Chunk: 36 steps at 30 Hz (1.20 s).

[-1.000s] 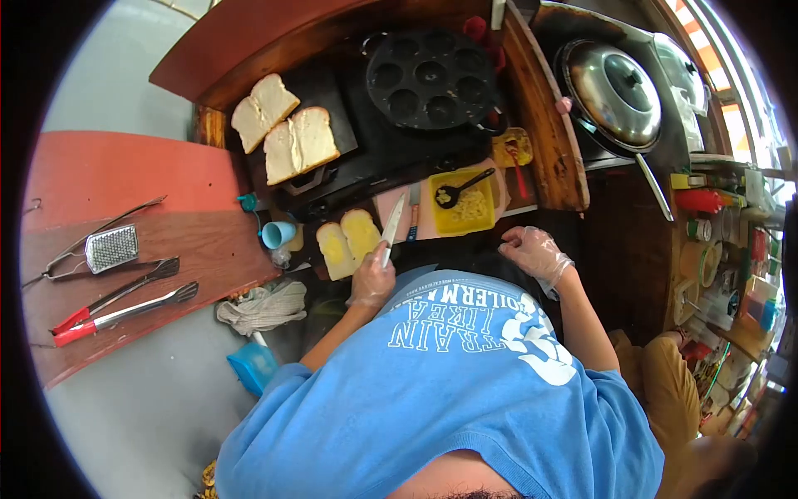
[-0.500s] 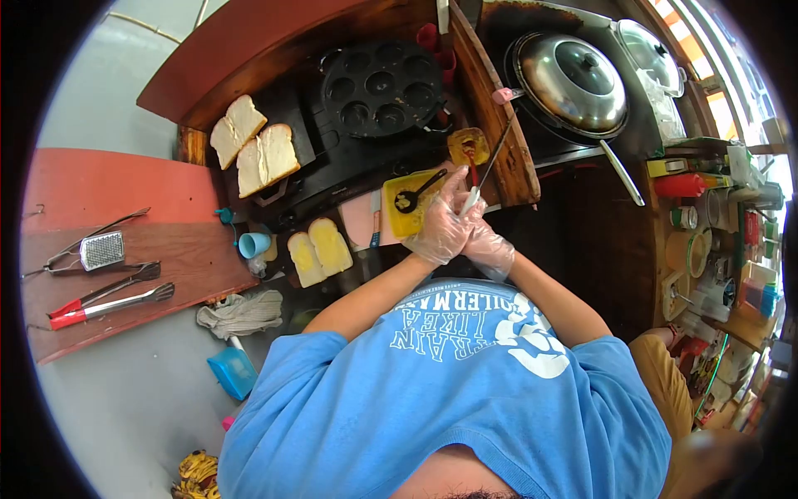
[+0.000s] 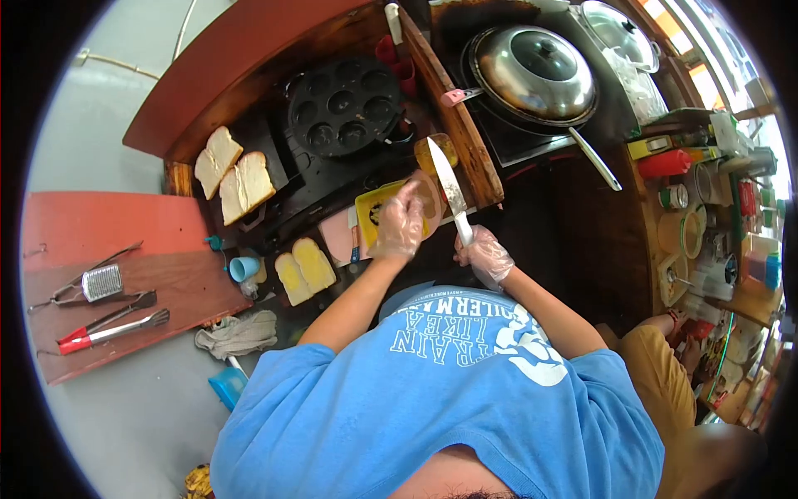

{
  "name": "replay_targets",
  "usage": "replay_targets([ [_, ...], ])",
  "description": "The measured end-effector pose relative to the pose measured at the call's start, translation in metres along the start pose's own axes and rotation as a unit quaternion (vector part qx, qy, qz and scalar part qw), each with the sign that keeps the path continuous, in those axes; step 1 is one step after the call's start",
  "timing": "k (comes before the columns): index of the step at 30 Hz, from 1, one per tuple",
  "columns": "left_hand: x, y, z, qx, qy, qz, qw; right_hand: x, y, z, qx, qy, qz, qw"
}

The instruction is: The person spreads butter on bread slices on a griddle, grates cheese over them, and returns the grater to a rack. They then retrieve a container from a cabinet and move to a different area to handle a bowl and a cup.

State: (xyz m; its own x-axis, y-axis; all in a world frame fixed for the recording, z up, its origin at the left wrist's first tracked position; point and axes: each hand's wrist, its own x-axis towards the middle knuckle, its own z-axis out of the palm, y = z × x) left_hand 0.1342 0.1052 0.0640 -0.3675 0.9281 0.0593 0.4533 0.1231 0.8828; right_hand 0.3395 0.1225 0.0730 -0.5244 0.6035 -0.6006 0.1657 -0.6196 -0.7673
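My right hand (image 3: 486,254), in a clear plastic glove, is closed round the white handle of a kitchen knife (image 3: 447,179). The knife's broad blade points up and away, and it carries dark smears. My left hand (image 3: 399,224), also gloved, is raised over the right part of a yellow container (image 3: 366,204). A pale, see-through blur beside its fingers hides whether it holds anything. Left of the hand, a small knife with a blue handle (image 3: 355,241) lies on a pink board (image 3: 335,234). Two bread slices with yellow spread (image 3: 305,270) lie nearby.
Plain bread slices (image 3: 248,187) sit on the black stove beside a round, hollowed pan (image 3: 345,108). A tub (image 3: 436,154) stands by the wooden partition (image 3: 449,100). Beyond is a lidded wok (image 3: 532,79). Tongs (image 3: 116,328) and a grater (image 3: 102,283) lie left.
My hands have moved apart: the left went left, the right stayed low with the knife. The blade now shows broad side up. The camera view has shifted slightly.
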Motion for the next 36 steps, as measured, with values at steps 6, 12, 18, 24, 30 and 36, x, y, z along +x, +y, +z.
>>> replay_targets([
  [6, 0.06, 0.034, 0.008, 0.338, -0.233, 0.226, 0.883, -0.012, 0.016, -0.02, 0.096, -0.058, -0.045, 0.993],
  [12, 0.077, 0.004, 0.042, 0.399, -0.249, 0.262, 0.842, -0.026, 0.005, -0.027, 0.123, -0.073, -0.065, 0.988],
  [18, 0.1, 0.016, 0.029, 0.421, -0.155, 0.054, 0.892, -0.038, -0.002, -0.045, 0.085, -0.064, -0.087, 0.991],
  [24, 0.109, 0.02, 0.024, 0.375, -0.178, -0.045, 0.909, -0.052, -0.034, -0.053, 0.069, -0.019, -0.077, 0.994],
  [30, 0.122, -0.054, 0.05, 0.409, -0.204, -0.061, 0.888, -0.051, -0.052, -0.068, 0.079, -0.018, -0.087, 0.993],
  [36, 0.131, -0.054, 0.06, 0.556, -0.355, 0.111, 0.743, -0.052, -0.06, -0.073, 0.103, -0.022, -0.103, 0.989],
])
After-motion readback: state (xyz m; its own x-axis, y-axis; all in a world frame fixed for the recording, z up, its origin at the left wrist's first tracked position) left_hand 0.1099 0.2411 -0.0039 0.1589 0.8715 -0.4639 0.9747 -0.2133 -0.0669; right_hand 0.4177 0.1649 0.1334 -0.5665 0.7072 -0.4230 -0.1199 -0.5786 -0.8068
